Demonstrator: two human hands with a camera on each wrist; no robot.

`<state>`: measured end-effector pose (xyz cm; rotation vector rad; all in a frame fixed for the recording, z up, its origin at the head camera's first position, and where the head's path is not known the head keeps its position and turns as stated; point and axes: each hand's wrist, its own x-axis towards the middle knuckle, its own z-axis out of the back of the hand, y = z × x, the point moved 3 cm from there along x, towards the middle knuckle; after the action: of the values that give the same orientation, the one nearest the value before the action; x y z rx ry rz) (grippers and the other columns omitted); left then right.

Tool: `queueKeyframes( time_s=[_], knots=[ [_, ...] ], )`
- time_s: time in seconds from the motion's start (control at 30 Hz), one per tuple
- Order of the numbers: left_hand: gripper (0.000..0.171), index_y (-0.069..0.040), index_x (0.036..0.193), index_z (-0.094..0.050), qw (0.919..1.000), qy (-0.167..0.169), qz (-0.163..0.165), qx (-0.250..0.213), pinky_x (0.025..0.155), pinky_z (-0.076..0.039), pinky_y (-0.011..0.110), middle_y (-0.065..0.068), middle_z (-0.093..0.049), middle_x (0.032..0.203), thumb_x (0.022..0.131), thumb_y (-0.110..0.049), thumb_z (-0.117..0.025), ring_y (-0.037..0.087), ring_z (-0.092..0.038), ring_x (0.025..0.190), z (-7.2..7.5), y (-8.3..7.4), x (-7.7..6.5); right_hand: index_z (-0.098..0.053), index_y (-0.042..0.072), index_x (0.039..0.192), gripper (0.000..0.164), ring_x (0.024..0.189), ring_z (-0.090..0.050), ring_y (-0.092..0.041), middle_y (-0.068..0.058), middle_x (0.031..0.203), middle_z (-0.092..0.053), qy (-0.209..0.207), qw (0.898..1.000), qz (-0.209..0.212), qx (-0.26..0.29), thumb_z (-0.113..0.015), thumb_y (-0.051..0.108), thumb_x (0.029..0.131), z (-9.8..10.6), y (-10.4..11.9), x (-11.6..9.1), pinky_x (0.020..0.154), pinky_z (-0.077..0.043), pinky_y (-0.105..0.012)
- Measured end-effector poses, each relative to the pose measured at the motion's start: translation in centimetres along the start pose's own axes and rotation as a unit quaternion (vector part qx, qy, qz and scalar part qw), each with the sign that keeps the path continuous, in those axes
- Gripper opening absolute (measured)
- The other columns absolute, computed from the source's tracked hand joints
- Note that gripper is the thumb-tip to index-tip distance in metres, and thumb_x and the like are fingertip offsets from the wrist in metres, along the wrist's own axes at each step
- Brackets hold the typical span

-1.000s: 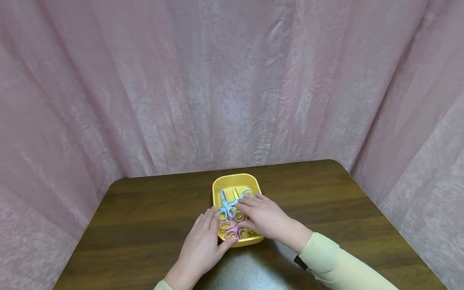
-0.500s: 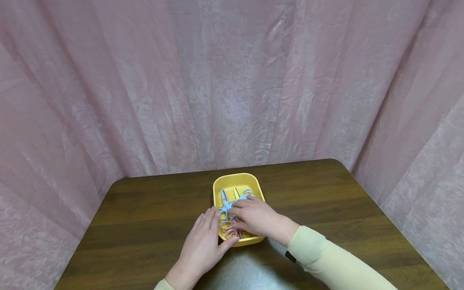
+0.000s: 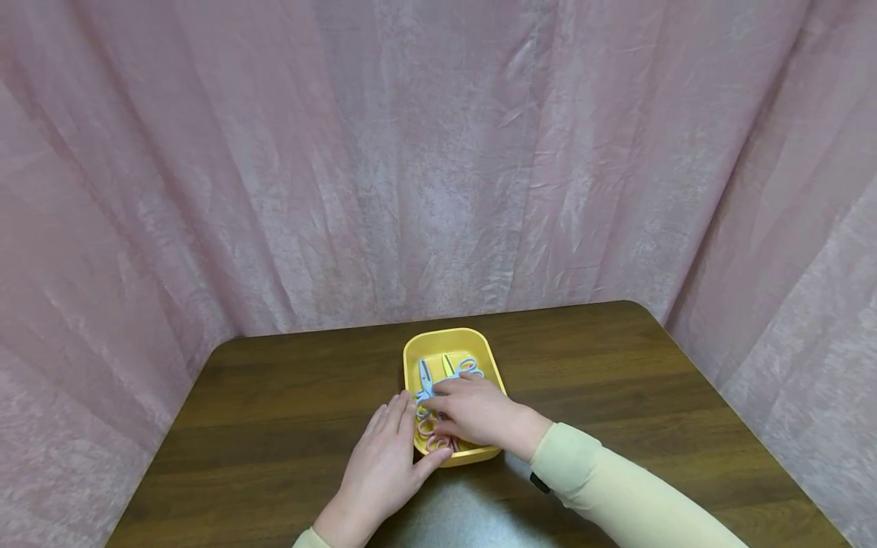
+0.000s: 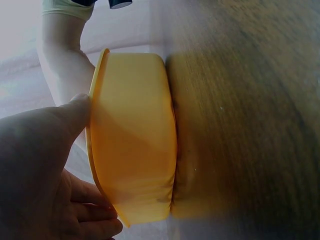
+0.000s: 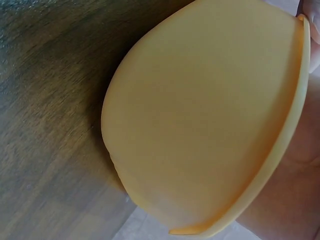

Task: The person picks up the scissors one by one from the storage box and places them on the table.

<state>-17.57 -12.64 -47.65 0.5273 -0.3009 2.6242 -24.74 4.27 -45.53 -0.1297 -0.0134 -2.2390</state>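
A yellow tray (image 3: 452, 330) holds several scissors with coloured handles. My left hand (image 3: 380, 464) lies along the tray's near left side, its fingers straight and its thumb at the front rim; in the left wrist view the thumb and fingertips touch the rim of the tray (image 4: 130, 135). Inside the tray, my right hand (image 3: 479, 415) spreads low over the pile with its fingers reaching left, hiding part of it. Blue scissors (image 3: 425, 373) and a second blue handle (image 3: 469, 366) show beyond the fingertips, beside a yellow blade (image 3: 448, 364). Pink scissors (image 3: 437, 442) lie at the near end.
The tray stands on a dark brown wooden table (image 3: 294, 396) with rounded far corners. A pink curtain (image 3: 438, 152) hangs behind the table and along its sides. From the right wrist, the tray's outer wall (image 5: 200, 115) fills most of the view.
My right hand has moved left over the scissors and now covers more of the blue and pink handles. The left hand stays at the tray's rim.
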Motion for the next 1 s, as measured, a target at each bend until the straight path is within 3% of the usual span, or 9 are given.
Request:
queueKeyframes(
  time_s=[0.23,0.53,0.77,1.0],
  knots=[
    [0.09,0.011,0.146,-0.06,1.0,0.005,-0.001,0.002,0.124,-0.042,0.053,0.03,-0.058,0.154,0.1,-0.064,-0.073,0.045,-0.057,0.144,-0.13,0.05,0.01,-0.076,0.02,0.14,0.043,0.125,-0.067,-0.02,-0.004,0.129,-0.073,0.002,1.0,-0.001,-0.007,-0.079,0.04,0.102,-0.02,0.08,0.18,0.112,-0.051,-0.054],
    [0.09,0.011,0.147,-0.059,0.9999,0.009,0.005,0.0,0.124,-0.042,0.053,0.03,-0.058,0.155,0.099,-0.064,-0.074,0.045,-0.057,0.144,-0.12,0.08,0.05,-0.082,0.019,0.118,0.027,0.108,-0.069,-0.02,0.0,0.112,-0.071,-0.026,1.0,0.004,-0.013,-0.08,0.039,0.101,0.05,-0.13,-0.03,0.102,-0.055,-0.046],
    [0.09,0.011,0.147,-0.059,0.9999,0.009,0.007,-0.005,0.124,-0.042,0.053,0.03,-0.057,0.155,0.099,-0.063,-0.075,0.044,-0.056,0.145,-0.24,0.12,0.02,-0.082,0.018,0.112,0.025,0.111,-0.073,-0.024,-0.004,0.12,-0.076,-0.041,0.999,-0.015,-0.022,-0.081,0.041,0.1,-0.35,-0.55,-0.12,0.101,-0.058,-0.048],
    [0.091,0.013,0.147,-0.059,1.0,0.006,0.002,-0.001,0.124,-0.041,0.053,0.03,-0.058,0.154,0.098,-0.063,-0.076,0.045,-0.057,0.144,-0.24,0.08,0.0,-0.079,0.018,0.095,0.021,0.089,-0.072,-0.021,0.0,0.097,-0.072,-0.055,0.997,-0.044,-0.021,-0.083,0.038,0.098,-0.31,-0.72,0.36,0.084,-0.06,-0.044]
  ],
)
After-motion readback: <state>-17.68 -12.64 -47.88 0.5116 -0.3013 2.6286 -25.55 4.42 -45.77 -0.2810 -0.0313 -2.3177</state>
